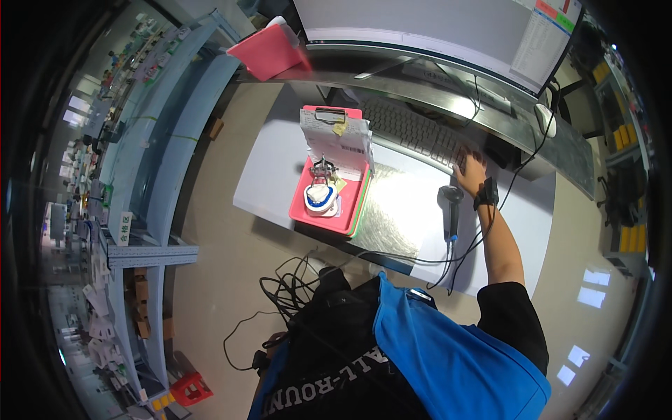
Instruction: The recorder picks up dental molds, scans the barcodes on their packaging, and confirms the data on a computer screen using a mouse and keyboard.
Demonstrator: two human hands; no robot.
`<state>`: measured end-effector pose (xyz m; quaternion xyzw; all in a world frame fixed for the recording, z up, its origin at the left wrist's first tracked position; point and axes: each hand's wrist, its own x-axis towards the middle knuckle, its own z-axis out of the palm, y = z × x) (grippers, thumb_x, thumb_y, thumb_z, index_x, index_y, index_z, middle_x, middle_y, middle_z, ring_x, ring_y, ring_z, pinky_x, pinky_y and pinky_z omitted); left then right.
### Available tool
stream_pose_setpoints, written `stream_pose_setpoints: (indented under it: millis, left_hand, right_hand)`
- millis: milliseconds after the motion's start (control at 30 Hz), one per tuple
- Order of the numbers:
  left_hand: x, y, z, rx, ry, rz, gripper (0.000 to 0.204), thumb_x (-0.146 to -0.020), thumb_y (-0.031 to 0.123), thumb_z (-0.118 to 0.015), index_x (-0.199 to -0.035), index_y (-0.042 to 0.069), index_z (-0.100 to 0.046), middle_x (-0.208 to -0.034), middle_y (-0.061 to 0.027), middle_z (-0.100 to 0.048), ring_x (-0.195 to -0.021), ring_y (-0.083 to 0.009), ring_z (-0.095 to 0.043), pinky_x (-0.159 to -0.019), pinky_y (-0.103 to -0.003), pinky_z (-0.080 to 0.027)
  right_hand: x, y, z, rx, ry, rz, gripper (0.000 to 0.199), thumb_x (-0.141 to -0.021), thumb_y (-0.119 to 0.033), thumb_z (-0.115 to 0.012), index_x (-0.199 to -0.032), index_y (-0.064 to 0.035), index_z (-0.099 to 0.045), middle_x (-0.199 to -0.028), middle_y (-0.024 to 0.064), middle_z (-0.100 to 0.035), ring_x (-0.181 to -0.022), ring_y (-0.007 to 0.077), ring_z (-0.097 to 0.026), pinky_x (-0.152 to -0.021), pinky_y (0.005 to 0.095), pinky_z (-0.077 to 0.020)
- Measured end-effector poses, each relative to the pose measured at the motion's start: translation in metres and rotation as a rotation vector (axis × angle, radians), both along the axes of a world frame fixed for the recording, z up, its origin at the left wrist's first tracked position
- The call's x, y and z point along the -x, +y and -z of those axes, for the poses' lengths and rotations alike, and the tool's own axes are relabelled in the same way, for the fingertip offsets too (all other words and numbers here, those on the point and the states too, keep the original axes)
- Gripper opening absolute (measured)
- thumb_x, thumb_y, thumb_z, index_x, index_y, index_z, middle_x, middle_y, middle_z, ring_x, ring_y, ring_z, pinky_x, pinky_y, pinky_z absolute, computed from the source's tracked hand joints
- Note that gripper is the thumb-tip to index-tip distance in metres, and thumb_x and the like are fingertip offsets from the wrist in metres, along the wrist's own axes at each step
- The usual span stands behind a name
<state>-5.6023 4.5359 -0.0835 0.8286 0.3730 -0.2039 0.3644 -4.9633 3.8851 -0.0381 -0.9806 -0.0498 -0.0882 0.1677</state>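
My right hand [472,172] rests on the right end of the grey keyboard [413,132], its fingers reaching onto the keys and holding nothing. A dark band with a small box sits on that wrist. Just below the hand, a black handheld barcode scanner [452,204] lies on the table with its cable trailing down. My left hand is not visible; only a bit of that arm shows low beside my body. Left of centre, a pink tray [296,204] holds a white and blue dental model [320,198] in a metal articulator [323,170].
A pink clipboard with papers [336,142] leans upright at the tray's back. Behind the keyboard stand a large monitor [434,28] and a white mouse [545,120]. Another pink tray [268,53] is at the far left. Black cables [287,290] loop below the table edge, beside blue shelving [150,257].
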Motion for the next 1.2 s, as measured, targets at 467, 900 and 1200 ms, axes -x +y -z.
stream_pose_setpoints:
  millis: [467,900,1200]
  left_hand:
    - [-0.023,-0.003,0.015,-0.098,-0.103,0.256,0.021,-0.093,0.026,-0.066,-0.098,0.006,-0.067,-0.081,-0.0074,-0.068,-0.077,-0.0220,-0.070,-0.070,-0.033,-0.058]
    - [-0.390,-0.014,-0.153,0.392,-0.852,-0.220,0.024,-0.101,0.023,-0.063,-0.115,0.003,-0.065,-0.092,-0.0048,-0.070,-0.080,-0.0102,-0.064,-0.068,-0.023,-0.050]
    - [-0.486,-0.096,-0.180,0.249,-0.447,0.372,0.033,-0.098,0.036,-0.062,-0.101,0.004,-0.066,-0.072,-0.0096,-0.067,-0.067,-0.0155,-0.063,-0.064,-0.032,-0.050]
  right_hand:
    - [-0.030,0.060,-0.029,-0.098,0.422,-0.180,0.075,-0.078,0.001,-0.053,-0.150,-0.0061,-0.032,-0.129,0.0328,-0.057,-0.128,0.0506,-0.049,-0.114,0.0614,-0.0288]
    - [0.148,0.065,0.006,-0.525,0.025,0.439,0.058,-0.082,-0.029,-0.073,-0.127,0.0025,-0.053,-0.112,0.0252,-0.066,-0.103,0.0390,-0.065,-0.093,0.0441,-0.0506]
    - [0.213,0.121,-0.066,-0.896,0.030,0.391,0.043,-0.084,-0.015,-0.063,-0.122,0.0000,-0.050,-0.088,0.0130,-0.063,-0.075,0.0262,-0.061,-0.074,0.0380,-0.0502]
